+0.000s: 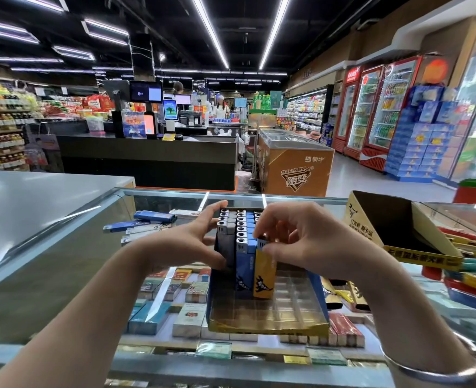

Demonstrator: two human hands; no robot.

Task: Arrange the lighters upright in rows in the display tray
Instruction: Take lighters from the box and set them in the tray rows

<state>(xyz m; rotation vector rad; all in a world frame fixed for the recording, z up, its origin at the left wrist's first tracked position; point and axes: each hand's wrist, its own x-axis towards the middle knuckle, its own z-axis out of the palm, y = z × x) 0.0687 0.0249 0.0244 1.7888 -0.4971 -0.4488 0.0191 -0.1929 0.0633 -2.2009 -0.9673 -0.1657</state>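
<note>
1. Display tray [267,326] on glass counter [63,247]; lighters [241,233] upright at its 12 o'clock end.
2. Right hand [295,236] pinches the yellow lighter [264,273] by its top; left hand [194,242] cups the grey row.
3. Judged light, rigid, slick plastic; grip the cap end.
4. Loose lighters [147,222] lie at 10 o'clock.

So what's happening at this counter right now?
A person is filling a display tray that sits on a glass counter with lighters stood upright. The left hand holds the grey lighters at the tray's left side, while the right hand pinches the top of a yellow lighter beside the blue row. The tray's near compartments are unfilled. More loose lighters lie on the glass to the left.
</note>
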